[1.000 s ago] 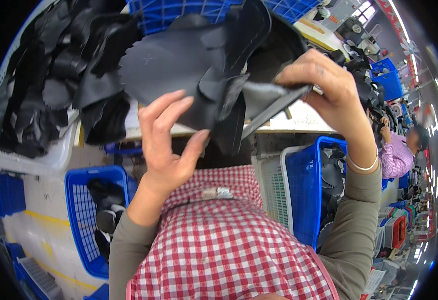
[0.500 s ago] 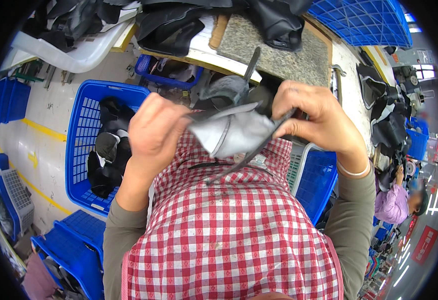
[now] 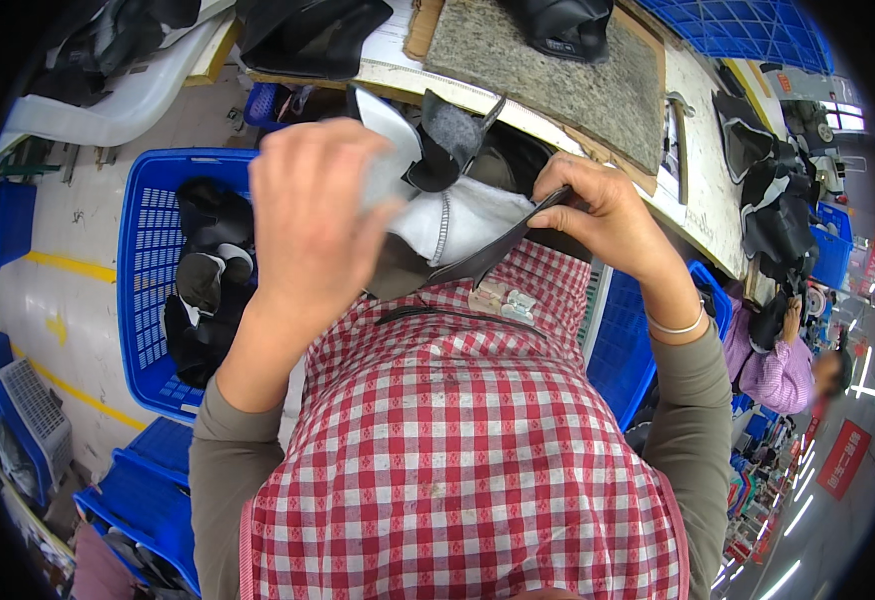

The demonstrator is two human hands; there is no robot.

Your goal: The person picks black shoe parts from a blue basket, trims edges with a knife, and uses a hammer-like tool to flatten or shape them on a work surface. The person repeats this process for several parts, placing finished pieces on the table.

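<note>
In front of my apron is a black shoe upper (image 3: 478, 218), turned so that its pale fleecy lining and a curved stitched seam show. Grey and black flaps stand up at its far side. My right hand (image 3: 598, 208) is closed on the upper's right edge, thumb against fingers. Over its left part is my left hand (image 3: 316, 205), smeared by motion, so whether its fingers grip the edge cannot be made out.
Beyond my hands, a stone slab (image 3: 538, 85) lies on the workbench with black uppers around it. A blue basket (image 3: 148, 345) of uppers stands on the floor at left. Another blue crate (image 3: 613, 350) is beside my right arm. A person (image 3: 778, 370) sits farther right.
The upper has opened out, showing more lining and its seam. My left hand has risen slightly and moved inward over it; my right hand still pinches the right edge, slightly lower.
</note>
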